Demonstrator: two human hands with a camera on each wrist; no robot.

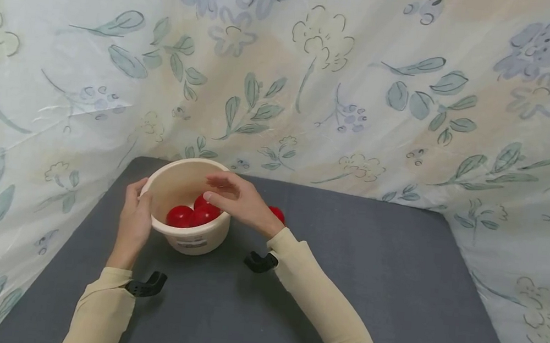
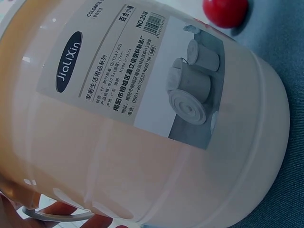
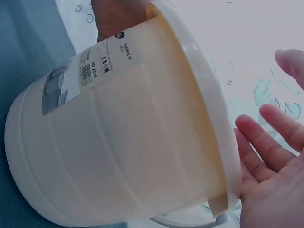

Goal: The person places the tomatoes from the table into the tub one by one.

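Note:
A cream plastic bucket [image 1: 216, 237], with a printed label [image 2: 128, 66] on its wall, stands on the grey cloth. Inside it lie three glossy red round things [image 1: 180, 216]. My left hand [image 1: 135, 221] grips the bucket's rim on the left, thumb toward the near side. Over the right part of the opening is my right hand [image 1: 244, 204]; the right wrist view shows its fingers [image 3: 270, 154] loosely spread beside the rim, holding nothing. Another red round thing [image 1: 277, 213] sits on the cloth right of the bucket, partly hidden by the right wrist.
The dark grey cloth [image 1: 369, 280] covers the table and extends well to the right. A flower-patterned sheet [image 1: 313, 87] hangs behind and at both sides, close behind the bucket. Black bands [image 1: 147, 285] are worn at both wrists. The bucket's handle [image 2: 61, 217] hangs at its side.

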